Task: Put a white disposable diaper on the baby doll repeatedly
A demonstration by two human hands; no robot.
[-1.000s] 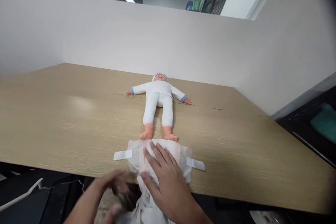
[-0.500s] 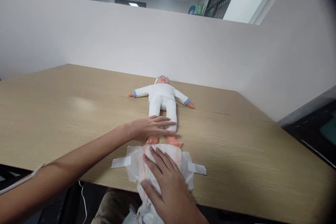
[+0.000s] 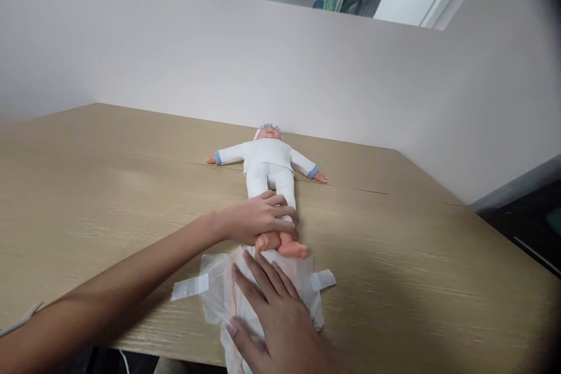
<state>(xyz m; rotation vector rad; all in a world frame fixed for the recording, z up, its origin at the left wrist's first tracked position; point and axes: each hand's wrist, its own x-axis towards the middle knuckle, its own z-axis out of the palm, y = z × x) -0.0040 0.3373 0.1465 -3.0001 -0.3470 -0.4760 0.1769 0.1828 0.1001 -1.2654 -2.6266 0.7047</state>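
Note:
A baby doll (image 3: 268, 155) in white clothes with blue cuffs and a printed white cap lies on its back, feet towards me. My left hand (image 3: 265, 217) is wrapped round its lower legs, pressing the two feet together. Just below the feet an unfolded diaper (image 3: 214, 286) lies on the table, its side tabs spread out left and right. Flat on the middle of the diaper rests my right hand (image 3: 274, 315), fingers stretched out and apart. The near end of the diaper runs out of view under that hand.
The wooden table (image 3: 416, 257) has a thin seam across it behind the doll. A pale partition wall (image 3: 245, 58) rises at the back. To the right stands a dark object (image 3: 526, 210), partly cut off. A white cable (image 3: 125, 359) hangs below the front edge.
My left hand has closed round the doll's legs, where its fingers were stretched out before. The feet have come together. My right hand still lies on the diaper.

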